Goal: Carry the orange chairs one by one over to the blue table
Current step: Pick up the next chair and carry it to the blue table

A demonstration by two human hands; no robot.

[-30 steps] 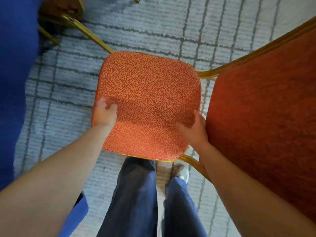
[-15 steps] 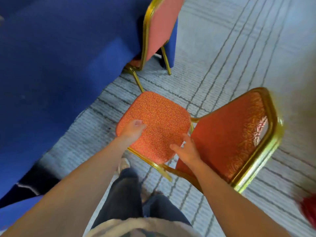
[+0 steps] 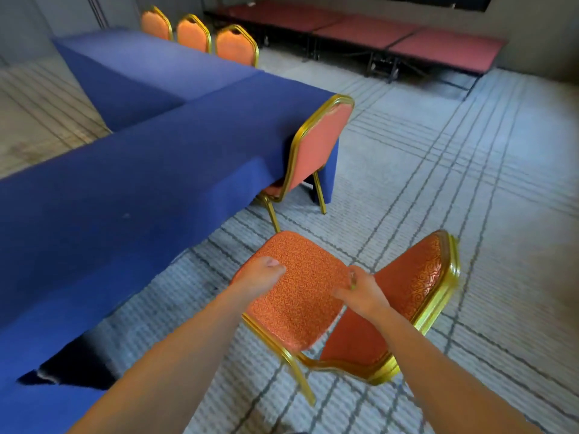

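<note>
orange chair (image 3: 300, 292) is near the blue table (image 3: 141, 183), which lies at its 10 o'clock. Left hand (image 3: 263, 275) is curled over the seat's 9 o'clock edge. Right hand (image 3: 360, 292) is at the 3 o'clock edge by the backrest, fingers bent and blurred, so can't tell if it grips. Second chair (image 3: 316, 148) is tucked in at 12.

Floor: grey carpet (image 3: 438, 189) with a grid of dark lines.

Items standing on it:
- 1 blue table (image 3: 141, 183), made of 2 draped sections that meet at an angle.
- 1 orange chair (image 3: 300, 296) with a gold frame, near the table's long side and apart from the cloth.
- 1 second chair (image 3: 319, 145), pushed in at the table's corner with its back against the cloth.
- 3 far chairs (image 3: 192, 34) in a row behind the far section, with only their backs visible.
- Low red platforms (image 3: 407, 39) in a row along the far wall.
</note>
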